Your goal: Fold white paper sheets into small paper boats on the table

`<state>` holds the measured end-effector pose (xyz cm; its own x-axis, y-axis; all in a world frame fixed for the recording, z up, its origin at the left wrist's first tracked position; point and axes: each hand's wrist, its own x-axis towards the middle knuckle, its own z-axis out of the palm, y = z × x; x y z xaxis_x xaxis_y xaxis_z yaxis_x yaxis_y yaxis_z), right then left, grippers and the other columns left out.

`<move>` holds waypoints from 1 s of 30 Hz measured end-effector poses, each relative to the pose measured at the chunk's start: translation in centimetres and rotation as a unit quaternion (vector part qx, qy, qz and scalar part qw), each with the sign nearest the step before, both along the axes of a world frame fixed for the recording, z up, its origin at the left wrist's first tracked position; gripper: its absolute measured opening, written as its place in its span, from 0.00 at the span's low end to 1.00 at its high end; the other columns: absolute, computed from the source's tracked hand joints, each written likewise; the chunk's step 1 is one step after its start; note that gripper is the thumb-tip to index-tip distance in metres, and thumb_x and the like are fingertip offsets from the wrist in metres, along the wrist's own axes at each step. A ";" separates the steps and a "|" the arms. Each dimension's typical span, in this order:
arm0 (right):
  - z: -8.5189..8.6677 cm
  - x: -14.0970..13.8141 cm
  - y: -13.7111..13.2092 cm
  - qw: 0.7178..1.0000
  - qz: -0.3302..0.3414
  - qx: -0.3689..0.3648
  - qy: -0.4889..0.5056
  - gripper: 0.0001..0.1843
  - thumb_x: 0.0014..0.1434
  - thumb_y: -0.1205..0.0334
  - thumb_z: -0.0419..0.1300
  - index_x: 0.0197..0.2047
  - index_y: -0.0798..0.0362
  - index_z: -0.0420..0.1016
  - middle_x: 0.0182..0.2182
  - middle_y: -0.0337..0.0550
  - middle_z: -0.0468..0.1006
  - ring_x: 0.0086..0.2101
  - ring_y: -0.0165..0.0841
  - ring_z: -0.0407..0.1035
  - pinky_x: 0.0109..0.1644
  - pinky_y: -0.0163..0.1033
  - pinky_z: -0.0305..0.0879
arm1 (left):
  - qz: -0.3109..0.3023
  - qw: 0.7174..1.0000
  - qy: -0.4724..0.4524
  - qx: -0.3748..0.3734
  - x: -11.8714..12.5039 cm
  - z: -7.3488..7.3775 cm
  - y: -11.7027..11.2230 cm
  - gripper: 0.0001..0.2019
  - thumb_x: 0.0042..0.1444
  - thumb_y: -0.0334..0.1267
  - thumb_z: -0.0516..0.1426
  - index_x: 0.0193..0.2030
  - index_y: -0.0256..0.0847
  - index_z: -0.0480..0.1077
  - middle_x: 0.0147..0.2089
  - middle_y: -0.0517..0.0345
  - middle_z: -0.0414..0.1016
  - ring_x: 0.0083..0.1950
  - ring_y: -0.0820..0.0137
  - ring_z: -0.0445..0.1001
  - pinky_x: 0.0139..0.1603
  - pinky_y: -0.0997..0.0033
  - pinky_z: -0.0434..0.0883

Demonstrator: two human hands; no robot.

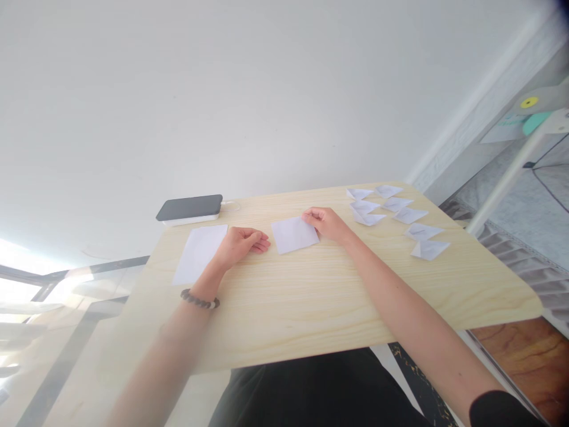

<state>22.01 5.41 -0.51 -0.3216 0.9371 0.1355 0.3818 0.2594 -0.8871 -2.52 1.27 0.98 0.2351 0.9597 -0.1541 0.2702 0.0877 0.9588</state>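
A square white sheet of paper (293, 234) lies flat in the middle of a pale wooden table (311, 296). My right hand (326, 222) pinches the sheet's far right corner with curled fingers. My left hand (242, 242) rests on the table just left of the sheet, fingers curled loosely toward it and holding nothing that shows. A bead bracelet (200, 299) circles my left wrist. A stack of white paper (200, 252) lies beside my left hand, partly under it.
Several folded white paper shapes (393, 216) are spread over the table's right part. A dark phone (190, 207) on a white charger, with a cable, sits at the far left edge. A white wall rises behind; a rack stands at the right.
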 end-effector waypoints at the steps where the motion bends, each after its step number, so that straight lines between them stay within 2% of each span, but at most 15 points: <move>1: 0.0 0.0 0.0 1.000 0.007 -0.004 -0.002 0.16 0.53 0.51 0.52 0.30 0.56 0.71 0.24 0.38 0.71 0.24 0.27 0.62 0.27 0.31 0.56 | 0.006 1.000 -0.010 -0.001 0.0 0.0 0.0 0.15 0.50 0.44 0.55 0.35 0.31 0.73 0.33 0.48 0.77 0.34 0.68 0.75 0.40 0.65 0.73; 4: 0.0 -0.8 -0.5 1.000 0.030 0.000 -0.010 0.16 0.53 0.51 0.52 0.31 0.56 0.71 0.26 0.40 0.72 0.26 0.28 0.64 0.29 0.32 0.57 | 0.018 1.000 -0.010 0.001 0.4 0.1 0.0 0.19 0.51 0.48 0.53 0.38 0.32 0.72 0.35 0.47 0.76 0.35 0.67 0.75 0.37 0.66 0.73; 8: -0.1 -2.8 -1.6 0.998 0.032 0.033 -0.041 0.16 0.54 0.53 0.51 0.30 0.56 0.72 0.23 0.39 0.71 0.23 0.26 0.61 0.26 0.31 0.55 | 0.008 0.997 0.059 0.054 0.9 0.5 -0.2 0.20 0.50 0.52 0.53 0.38 0.36 0.73 0.38 0.52 0.76 0.37 0.67 0.73 0.34 0.72 0.70; 11: -0.2 -4.2 -2.4 0.993 0.022 0.089 -0.072 0.14 0.55 0.55 0.51 0.30 0.54 0.73 0.21 0.36 0.69 0.22 0.25 0.58 0.26 0.31 0.53 | -0.007 0.991 0.098 0.093 0.9 0.4 -0.3 0.19 0.48 0.51 0.54 0.34 0.36 0.73 0.34 0.54 0.76 0.33 0.69 0.71 0.30 0.75 0.67; 14: 0.0 -4.7 -2.7 0.989 0.032 0.123 -0.081 0.14 0.55 0.56 0.51 0.29 0.54 0.73 0.21 0.36 0.68 0.22 0.24 0.58 0.27 0.31 0.52 | -0.014 0.989 0.109 0.098 0.8 0.1 -0.2 0.18 0.48 0.51 0.54 0.33 0.36 0.73 0.30 0.55 0.75 0.30 0.71 0.70 0.26 0.76 0.64; 18: 0.4 -4.1 -2.4 0.989 0.052 0.117 -0.074 0.14 0.55 0.56 0.50 0.29 0.55 0.72 0.23 0.37 0.70 0.23 0.24 0.59 0.27 0.30 0.53 | -0.007 0.985 0.142 0.102 0.6 0.0 0.0 0.17 0.48 0.49 0.54 0.31 0.35 0.73 0.28 0.56 0.75 0.28 0.71 0.70 0.26 0.76 0.63; 21: 0.7 -3.1 -1.9 0.993 0.019 0.095 -0.072 0.15 0.55 0.54 0.51 0.29 0.55 0.73 0.23 0.38 0.71 0.23 0.25 0.60 0.27 0.31 0.53 | -0.003 0.985 0.146 0.095 0.5 0.2 0.1 0.16 0.48 0.48 0.54 0.30 0.36 0.74 0.28 0.56 0.75 0.28 0.70 0.71 0.28 0.74 0.66; 27: 0.6 -1.7 -1.1 0.996 0.001 0.069 -0.049 0.16 0.54 0.53 0.51 0.29 0.55 0.73 0.27 0.39 0.74 0.26 0.28 0.64 0.28 0.31 0.56 | -0.011 0.996 0.080 0.039 0.2 0.5 -0.1 0.15 0.48 0.47 0.55 0.32 0.35 0.74 0.29 0.53 0.76 0.30 0.69 0.74 0.35 0.68 0.71; 30: 0.4 -1.3 -0.9 0.997 0.001 0.049 -0.056 0.15 0.53 0.53 0.52 0.29 0.55 0.73 0.25 0.39 0.73 0.25 0.27 0.63 0.26 0.31 0.55 | -0.012 0.997 0.058 0.043 0.3 0.5 -0.1 0.16 0.48 0.47 0.55 0.33 0.35 0.73 0.30 0.52 0.76 0.33 0.68 0.74 0.35 0.68 0.72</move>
<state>20.70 4.47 -0.16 -0.3424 0.9200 0.1904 0.4757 0.3446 -0.8093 -2.20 1.17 1.43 0.2435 0.9647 -0.1000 0.3815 -0.0004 0.9244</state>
